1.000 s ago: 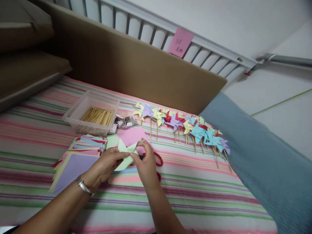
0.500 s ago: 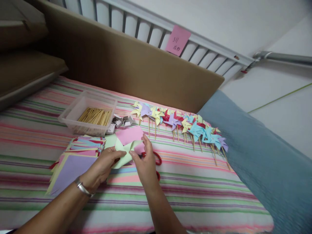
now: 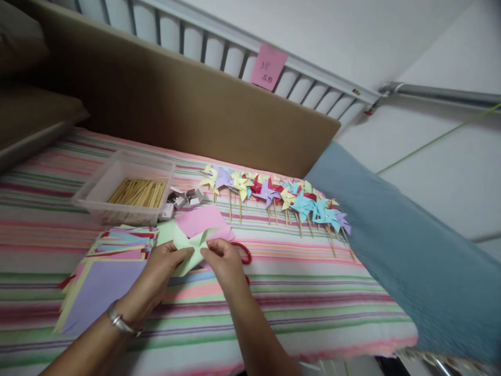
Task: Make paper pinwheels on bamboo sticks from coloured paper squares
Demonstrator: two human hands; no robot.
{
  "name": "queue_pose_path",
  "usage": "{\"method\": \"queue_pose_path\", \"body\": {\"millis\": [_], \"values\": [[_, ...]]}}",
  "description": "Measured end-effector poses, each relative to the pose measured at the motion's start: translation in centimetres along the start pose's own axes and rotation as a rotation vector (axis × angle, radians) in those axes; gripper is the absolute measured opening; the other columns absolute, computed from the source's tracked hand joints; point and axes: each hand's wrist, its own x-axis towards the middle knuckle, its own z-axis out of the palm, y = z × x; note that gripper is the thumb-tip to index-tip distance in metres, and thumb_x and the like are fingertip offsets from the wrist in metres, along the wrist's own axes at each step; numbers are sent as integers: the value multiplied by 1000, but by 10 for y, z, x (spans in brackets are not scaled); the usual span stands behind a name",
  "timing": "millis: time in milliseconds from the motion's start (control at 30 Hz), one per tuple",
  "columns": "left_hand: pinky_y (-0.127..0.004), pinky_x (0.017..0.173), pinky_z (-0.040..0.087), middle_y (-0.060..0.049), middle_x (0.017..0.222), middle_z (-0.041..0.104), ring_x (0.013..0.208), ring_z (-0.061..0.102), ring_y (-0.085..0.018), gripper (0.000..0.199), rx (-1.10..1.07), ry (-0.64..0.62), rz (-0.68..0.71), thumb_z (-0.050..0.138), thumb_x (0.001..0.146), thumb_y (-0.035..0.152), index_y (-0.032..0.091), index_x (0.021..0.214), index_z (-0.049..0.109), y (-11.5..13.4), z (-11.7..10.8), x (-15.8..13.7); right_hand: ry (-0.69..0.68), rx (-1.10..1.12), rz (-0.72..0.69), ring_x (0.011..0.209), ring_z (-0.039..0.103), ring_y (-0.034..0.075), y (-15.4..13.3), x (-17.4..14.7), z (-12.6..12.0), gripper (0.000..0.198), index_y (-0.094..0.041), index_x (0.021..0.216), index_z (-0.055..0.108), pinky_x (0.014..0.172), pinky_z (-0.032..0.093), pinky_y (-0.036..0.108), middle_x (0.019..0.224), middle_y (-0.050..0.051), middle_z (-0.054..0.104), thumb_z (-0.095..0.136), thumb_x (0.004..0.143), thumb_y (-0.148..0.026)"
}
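From here I can't see the blades of the red-handled scissors (image 3: pixel 249 255), lost behind the right hand (image 3: pixel 225 261) and papers, nor the left hand's (image 3: pixel 161 267) fingertips under the pale green paper (image 3: pixel 194 244). Both hands pinch that partly folded sheet, thumbs near its middle, so it sits between them, covering part of the pink sheet (image 3: pixel 204 220) on the far side

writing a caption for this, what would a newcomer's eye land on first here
Probably the colorful paper pinwheels, clustered on the striped cloth beyond the right hand. Next, the pale green paper held by that and the left hand, then the clear box of wooden sticks left of the pinwheels.
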Motion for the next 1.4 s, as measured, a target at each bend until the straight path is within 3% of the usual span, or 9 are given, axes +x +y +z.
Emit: {"method": "queue_pose_path", "body": {"millis": [167, 300, 533, 667, 800, 933, 1100, 1233, 1400], "values": [[-24, 57, 43, -1, 67, 69, 57, 58, -15, 20, 13, -14, 25, 71, 63, 27, 14, 78, 66, -5, 2, -1, -101, -22, 17, 52, 43, 10, -3, -1, -1, 8, -16, 60, 59, 52, 37, 21, 53, -5, 49, 59, 63, -23], [-26, 61, 45, -2, 66, 70, 60, 61, -17, 28, -18, -11, 7, 76, 57, 29, 14, 79, 67, -3, 6, -3, -87, -47, 18, 49, 35, 8, -4, -1, -2, 8, -16, 55, 53, 48, 31, 20, 50, -6, 40, 57, 61, -21], [-27, 54, 45, -5, 64, 70, 56, 61, -19, 35, 29, 54, 5, 79, 47, 32, 12, 74, 68, -6, 7, 1, -73, -98, -17, 49, 31, 9, -2, -2, -1, 14, -18, 52, 46, 44, 25, 20, 49, -7, 35, 55, 61, -22], [-25, 50, 42, -2, 58, 67, 51, 58, -17, 28, 40, 108, 68, 76, 49, 28, 12, 69, 67, 0, 7, -2, -110, -93, -45, 50, 37, 9, -4, -6, 1, 10, -17, 56, 52, 46, 31, 20, 50, -6, 41, 58, 63, -21], [-23, 52, 44, -2, 60, 68, 52, 59, -16, 24, -67, 101, 105, 75, 52, 24, 12, 71, 67, 30, -10, -6, -185, -70, -143, 64, 57, 14, -9, 1, 0, 13, -15, 77, 64, 60, 44, 23, 69, 0, 63, 58, 72, -27], [-19, 57, 47, 2, 62, 69, 59, 61, -13, 17, -285, 216, 249, 75, 53, 17, 16, 67, 65, 68, -46, -7, -40, -424, -318, 78, 64, 18, -18, 38, 9, 24, -15, 94, 66, 68, 50, 28, 87, 7, 70, 51, 80, -28], [-12, 61, 48, 5, 62, 68, 61, 61, -8, 16, -558, 329, 401, 73, 52, 8, 17, 62, 64, 91, -83, -3, -44, -789, -410, 88, 62, 18, -32, 97, 47, 18, -21, 87, 70, 81, 46, 30, 93, 4, 70, 54, 79, -18], [-11, 55, 47, 5, 61, 67, 58, 60, -7, 15, -645, 356, 387, 72, 54, 6, 16, 61, 63, 94, -93, -2, -83, -1142, -356, 98, 59, 20, -34, 135, 78, 16, -18, 85, 68, 85, 44, 34, 98, 5, 67, 53, 84, -15], [-15, 55, 50, 2, 63, 69, 59, 61, -10, 14, -682, 297, 348, 73, 55, 9, 14, 65, 65, 97, -93, -6, -154, -1498, -186, 96, 59, 20, -31, 164, 103, 26, -15, 110, 56, 82, 49, 40, 111, 8, 58, 54, 88, -30]]}}
